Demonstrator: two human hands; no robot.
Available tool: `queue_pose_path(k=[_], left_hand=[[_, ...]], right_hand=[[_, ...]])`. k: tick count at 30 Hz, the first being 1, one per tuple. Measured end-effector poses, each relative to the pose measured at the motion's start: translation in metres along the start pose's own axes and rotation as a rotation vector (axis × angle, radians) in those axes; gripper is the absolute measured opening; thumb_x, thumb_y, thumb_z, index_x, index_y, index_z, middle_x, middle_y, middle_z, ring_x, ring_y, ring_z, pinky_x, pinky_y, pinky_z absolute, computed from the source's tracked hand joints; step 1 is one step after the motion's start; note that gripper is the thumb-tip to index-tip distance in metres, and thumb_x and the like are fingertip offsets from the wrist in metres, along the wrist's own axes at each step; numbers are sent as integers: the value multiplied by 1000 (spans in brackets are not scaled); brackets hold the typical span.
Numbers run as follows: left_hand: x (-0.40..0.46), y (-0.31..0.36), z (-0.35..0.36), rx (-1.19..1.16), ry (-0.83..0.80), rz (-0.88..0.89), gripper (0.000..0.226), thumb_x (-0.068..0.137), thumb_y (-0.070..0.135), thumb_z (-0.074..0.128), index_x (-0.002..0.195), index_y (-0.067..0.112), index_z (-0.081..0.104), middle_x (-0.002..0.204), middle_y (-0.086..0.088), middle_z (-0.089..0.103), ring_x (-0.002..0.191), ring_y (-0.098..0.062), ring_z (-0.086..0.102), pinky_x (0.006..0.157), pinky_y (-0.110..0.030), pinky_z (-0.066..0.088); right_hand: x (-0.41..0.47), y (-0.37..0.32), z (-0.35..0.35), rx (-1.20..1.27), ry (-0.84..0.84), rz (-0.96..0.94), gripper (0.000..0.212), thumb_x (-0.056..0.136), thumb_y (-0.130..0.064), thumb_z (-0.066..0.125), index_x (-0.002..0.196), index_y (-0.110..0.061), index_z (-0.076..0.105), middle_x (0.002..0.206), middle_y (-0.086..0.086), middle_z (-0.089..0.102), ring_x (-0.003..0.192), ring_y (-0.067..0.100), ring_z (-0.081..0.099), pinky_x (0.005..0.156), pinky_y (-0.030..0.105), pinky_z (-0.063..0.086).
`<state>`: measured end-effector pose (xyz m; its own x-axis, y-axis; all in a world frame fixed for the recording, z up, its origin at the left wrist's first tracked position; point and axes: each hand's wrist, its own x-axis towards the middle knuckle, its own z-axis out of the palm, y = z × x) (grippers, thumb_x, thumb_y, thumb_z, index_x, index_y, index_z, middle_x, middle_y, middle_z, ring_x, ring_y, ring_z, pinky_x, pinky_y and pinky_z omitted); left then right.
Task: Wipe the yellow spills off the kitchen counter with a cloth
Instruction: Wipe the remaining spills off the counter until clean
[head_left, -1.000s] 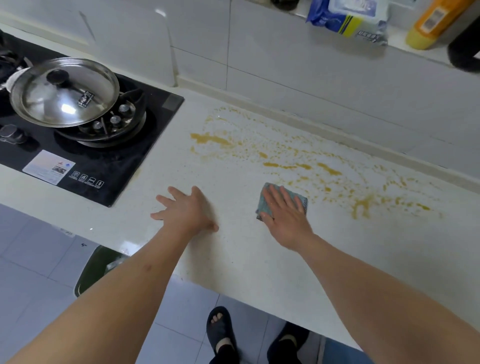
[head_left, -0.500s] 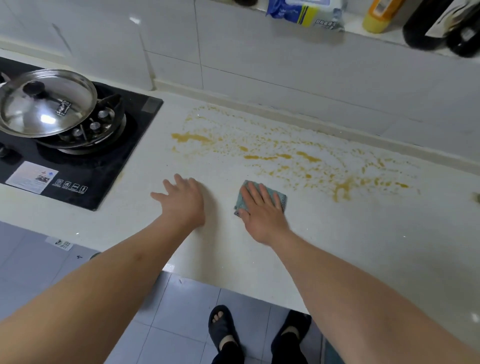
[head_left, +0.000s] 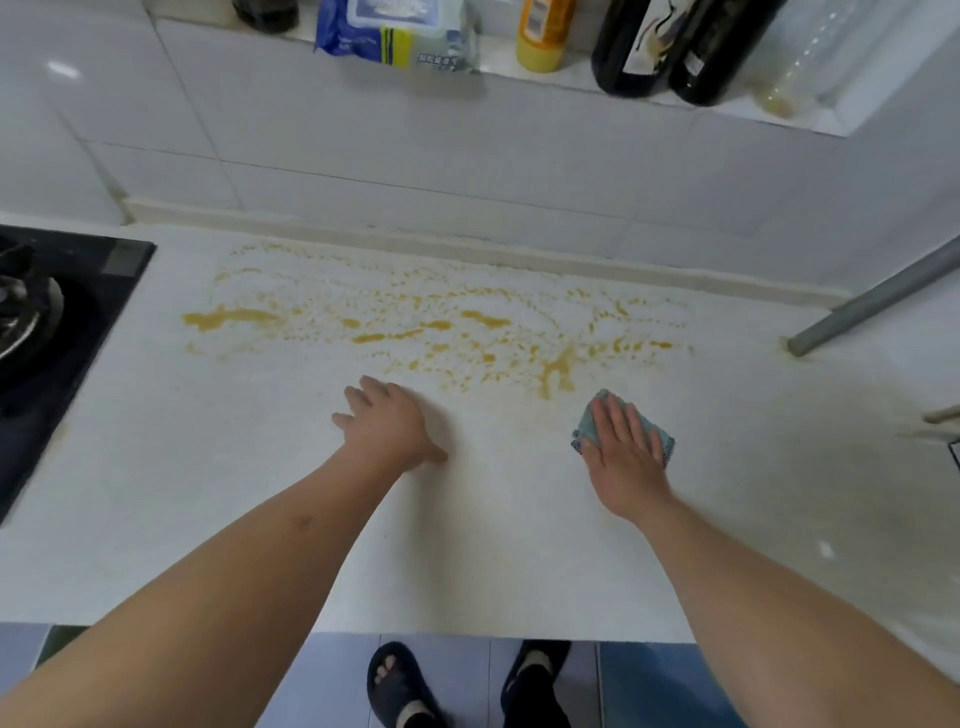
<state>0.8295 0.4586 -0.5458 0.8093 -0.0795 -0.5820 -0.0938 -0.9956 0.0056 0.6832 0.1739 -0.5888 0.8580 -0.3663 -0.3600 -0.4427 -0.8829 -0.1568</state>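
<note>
The cloth (head_left: 621, 434) is lying flat on the counter (head_left: 519, 545) under the right hand (head_left: 626, 457), whose straight fingers are pressing it down, not curling round it. Since half a second ago it has been sliding rightward, away from the left hand (head_left: 387, 428), and is now sitting just below the right end of the yellow spills (head_left: 415, 327). The spills, stretching beyond both hands' fingertips, are looking untouched, so wiping seems to be only beginning. The left hand is resting spread and flat, bracing. A stove (head_left: 57, 332) is showing far off its outer side.
</note>
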Motion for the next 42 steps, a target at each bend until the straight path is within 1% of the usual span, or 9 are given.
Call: queue_pose_path(k=[3, 8, 13, 17, 21, 26, 31, 38, 42], left_hand=[[8, -2, 5, 15, -9, -22, 152, 58, 75, 85, 160, -2, 4, 168, -22, 1, 154, -42, 5, 116, -65, 27], [14, -2, 5, 19, -2, -5, 152, 48, 73, 90, 157, -5, 19, 163, -24, 14, 148, -43, 18, 106, -66, 40], [13, -4, 4, 10, 17, 17, 151, 45, 74, 91, 155, -4, 24, 160, -24, 19, 146, -43, 22, 103, -65, 43], [10, -2, 2, -3, 14, 20, 151, 44, 74, 91, 155, -4, 23, 159, -23, 20, 146, -42, 22, 103, -64, 43], [8, 0, 0, -4, 1, 12, 152, 46, 73, 91, 156, -4, 20, 160, -23, 17, 146, -42, 20, 105, -64, 42], [8, -5, 3, -20, 27, 17, 146, 46, 71, 91, 155, -1, 26, 161, -22, 15, 147, -41, 19, 107, -65, 40], [8, -5, 5, -29, 33, 27, 145, 48, 68, 92, 156, -2, 24, 163, -22, 13, 147, -41, 17, 108, -68, 37], [6, -4, 4, -38, 36, 18, 152, 47, 70, 92, 158, -3, 18, 166, -22, 10, 151, -42, 14, 109, -67, 37], [5, -5, 4, -58, 44, 7, 151, 47, 70, 92, 158, 0, 18, 167, -19, 9, 152, -39, 12, 110, -66, 36]], right_hand=[[31, 13, -12, 33, 5, 96, 64, 107, -51, 14, 164, -29, -8, 171, -9, -16, 157, 15, -15, 126, 50, -4], [82, -18, -27, 73, -35, 170, 68, 108, -53, 15, 163, -25, -14, 169, -6, -26, 155, 20, -23, 125, 55, -8], [90, -78, -18, 50, -37, -45, 67, 108, -48, 16, 162, -25, -15, 168, -7, -25, 155, 19, -23, 125, 52, -11], [67, -110, -7, 44, -23, -266, 65, 109, -36, 26, 164, -28, -8, 169, -13, -21, 156, 14, -21, 126, 50, -6], [48, -80, -3, 11, -29, -389, 67, 108, -23, 34, 164, -33, -1, 170, -17, -10, 157, 9, -12, 127, 42, -5], [70, -12, -24, 25, 43, -130, 65, 109, -22, 32, 164, -26, 0, 172, -7, -5, 159, 17, -6, 126, 43, 2], [103, -62, -21, 85, 63, 57, 64, 110, -34, 27, 164, -25, -6, 171, -8, -15, 157, 17, -15, 126, 51, -5], [59, -163, 4, 40, -14, -279, 73, 106, -32, 34, 164, -22, -9, 171, -5, -18, 157, 19, -18, 126, 53, -6], [19, -133, 15, -20, -26, -402, 66, 109, -36, 29, 164, -27, -5, 170, -13, -15, 156, 10, -17, 127, 48, -5]])
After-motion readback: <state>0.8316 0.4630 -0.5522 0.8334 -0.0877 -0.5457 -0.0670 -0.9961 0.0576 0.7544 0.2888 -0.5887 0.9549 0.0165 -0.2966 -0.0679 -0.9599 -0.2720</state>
